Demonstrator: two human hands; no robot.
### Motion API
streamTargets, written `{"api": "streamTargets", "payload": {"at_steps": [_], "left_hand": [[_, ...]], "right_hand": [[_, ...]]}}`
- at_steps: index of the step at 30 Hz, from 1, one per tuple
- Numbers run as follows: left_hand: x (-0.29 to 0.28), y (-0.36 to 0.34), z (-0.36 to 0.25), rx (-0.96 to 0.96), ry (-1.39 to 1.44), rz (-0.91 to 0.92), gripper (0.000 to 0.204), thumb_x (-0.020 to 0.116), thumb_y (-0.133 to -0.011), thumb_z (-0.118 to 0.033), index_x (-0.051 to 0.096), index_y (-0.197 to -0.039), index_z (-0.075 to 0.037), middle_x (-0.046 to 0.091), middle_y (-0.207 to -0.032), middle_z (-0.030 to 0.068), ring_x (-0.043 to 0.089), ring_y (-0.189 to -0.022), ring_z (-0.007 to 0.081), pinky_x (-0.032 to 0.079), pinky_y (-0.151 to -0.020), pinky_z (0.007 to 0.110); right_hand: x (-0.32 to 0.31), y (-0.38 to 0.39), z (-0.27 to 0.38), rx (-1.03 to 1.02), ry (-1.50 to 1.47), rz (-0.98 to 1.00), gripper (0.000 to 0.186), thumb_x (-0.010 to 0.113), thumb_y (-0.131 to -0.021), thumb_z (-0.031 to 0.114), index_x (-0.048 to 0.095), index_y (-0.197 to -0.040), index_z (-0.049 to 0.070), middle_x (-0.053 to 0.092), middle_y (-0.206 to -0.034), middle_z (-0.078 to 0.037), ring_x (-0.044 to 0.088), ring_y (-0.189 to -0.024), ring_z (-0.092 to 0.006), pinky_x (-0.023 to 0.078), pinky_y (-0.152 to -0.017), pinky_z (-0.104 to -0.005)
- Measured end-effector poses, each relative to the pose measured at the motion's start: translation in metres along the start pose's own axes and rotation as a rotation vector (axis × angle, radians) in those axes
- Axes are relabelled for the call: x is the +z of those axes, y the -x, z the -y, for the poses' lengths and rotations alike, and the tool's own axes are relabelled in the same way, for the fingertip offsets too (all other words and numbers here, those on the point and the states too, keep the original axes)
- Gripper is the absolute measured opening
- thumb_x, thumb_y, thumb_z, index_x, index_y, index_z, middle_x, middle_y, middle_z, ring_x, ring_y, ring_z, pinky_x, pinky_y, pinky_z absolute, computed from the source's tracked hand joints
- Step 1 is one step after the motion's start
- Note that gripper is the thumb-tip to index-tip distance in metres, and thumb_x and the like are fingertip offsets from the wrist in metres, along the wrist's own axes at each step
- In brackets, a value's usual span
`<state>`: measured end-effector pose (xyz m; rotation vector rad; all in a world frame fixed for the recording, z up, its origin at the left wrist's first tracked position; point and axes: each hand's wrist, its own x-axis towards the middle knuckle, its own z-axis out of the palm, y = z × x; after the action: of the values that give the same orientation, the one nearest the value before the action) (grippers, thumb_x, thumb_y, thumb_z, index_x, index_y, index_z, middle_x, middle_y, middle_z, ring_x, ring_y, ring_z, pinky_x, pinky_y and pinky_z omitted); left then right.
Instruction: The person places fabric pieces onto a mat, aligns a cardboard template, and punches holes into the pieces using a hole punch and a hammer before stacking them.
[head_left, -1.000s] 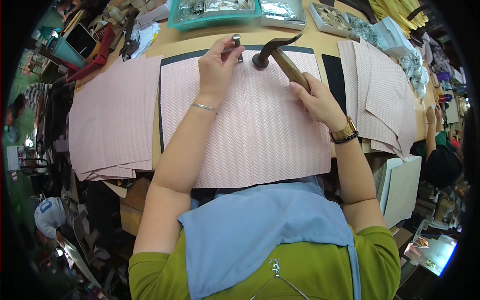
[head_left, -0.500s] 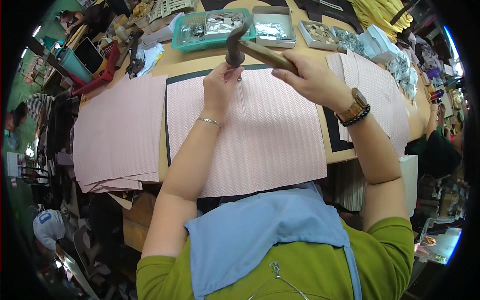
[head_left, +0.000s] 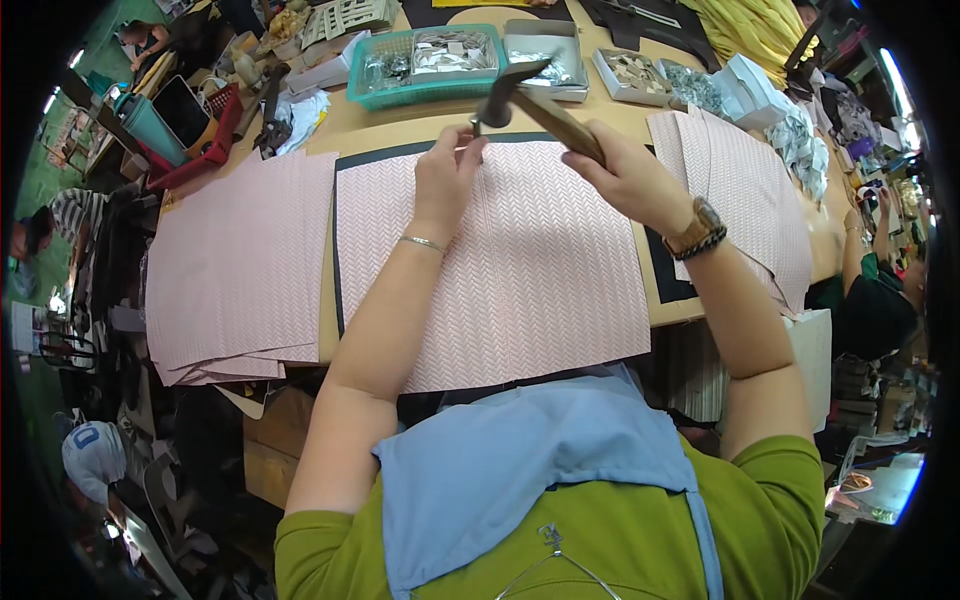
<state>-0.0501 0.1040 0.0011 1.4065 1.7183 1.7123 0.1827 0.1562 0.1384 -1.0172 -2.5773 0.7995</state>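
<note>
In my right hand (head_left: 645, 180) the wooden handle of a hammer (head_left: 562, 128) is gripped, its dark metal head tilted just above and right of my left fingertips. My left hand (head_left: 447, 180) is pinched on a short metal rod (head_left: 477, 128), mostly hidden by the fingers and the hammer head. It stands near the far edge of a pale pink sheet (head_left: 540, 270) with an embossed herringbone pattern. A line runs down the sheet's middle from near my left fingers. Beneath it, a dark board (head_left: 385, 153) shows along the far and left edges.
Pink sheets lie stacked at left (head_left: 240, 260) and right (head_left: 750, 200). Behind stand a teal basket (head_left: 365, 100) of small parts, a white box (head_left: 575, 92) of metal pieces and another small-parts box (head_left: 655, 97). A red basket (head_left: 220, 130) sits at far left. Other people work nearby.
The hammer head has shifted a little to the right and tilted, uncovering the top of the rod. My right hand has moved slightly right and down; the left stays nearly in place.
</note>
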Motion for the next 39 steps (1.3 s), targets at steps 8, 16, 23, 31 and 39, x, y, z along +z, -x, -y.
{"api": "streamTargets", "payload": {"at_steps": [8,16,23,31,39], "left_hand": [[-0.018,-0.013,0.003,-0.167,0.556,-0.286,0.016,0.045,-0.110,-0.023,0.043,-0.112,-0.007,0.061,-0.090,0.0041,0.066,-0.072,0.0124,0.053,-0.061,0.027],[-0.170,-0.002,0.017,-0.130,-0.434,-0.293,0.030,0.072,-0.093,-0.023,0.068,-0.113,0.000,0.071,-0.107,0.0117,0.067,-0.099,0.0230,0.051,-0.092,0.035],[-0.272,0.081,0.053,-0.299,-1.184,-0.251,0.070,0.077,-0.081,-0.054,0.065,-0.125,-0.001,0.069,-0.121,0.0217,0.066,-0.112,0.0376,0.052,-0.093,0.046],[-0.254,0.076,0.026,-0.363,-1.214,-0.151,0.067,0.077,-0.083,-0.051,0.066,-0.126,-0.001,0.070,-0.121,0.0200,0.066,-0.115,0.0352,0.050,-0.099,0.043],[-0.279,0.081,0.045,-0.389,-1.107,-0.181,0.075,0.079,-0.078,-0.056,0.065,-0.128,-0.001,0.069,-0.125,0.0186,0.066,-0.116,0.0360,0.051,-0.099,0.044]], "right_hand": [[0.057,0.086,-0.080,0.262,0.225,-0.241,0.054,0.081,-0.084,0.038,0.056,-0.109,-0.003,0.064,-0.101,-0.023,0.064,-0.090,-0.0406,0.051,-0.077,-0.0451],[0.052,0.099,-0.075,0.422,0.111,-0.291,0.056,0.086,-0.078,0.031,0.056,-0.111,-0.003,0.062,-0.108,-0.025,0.064,-0.099,-0.0412,0.052,-0.084,-0.0469],[0.060,0.096,-0.064,0.411,0.032,-0.266,0.038,0.073,-0.088,0.026,0.056,-0.114,0.003,0.070,-0.096,-0.023,0.069,-0.091,-0.0430,0.054,-0.078,-0.0514],[0.055,0.102,-0.091,0.484,-0.081,-0.311,0.044,0.079,-0.083,0.028,0.056,-0.107,-0.001,0.070,-0.098,-0.023,0.069,-0.094,-0.0423,0.055,-0.080,-0.0471],[0.063,0.104,-0.085,0.388,0.028,-0.377,0.043,0.079,-0.082,0.029,0.057,-0.104,-0.001,0.069,-0.097,-0.023,0.069,-0.094,-0.0405,0.054,-0.080,-0.0477]]}}
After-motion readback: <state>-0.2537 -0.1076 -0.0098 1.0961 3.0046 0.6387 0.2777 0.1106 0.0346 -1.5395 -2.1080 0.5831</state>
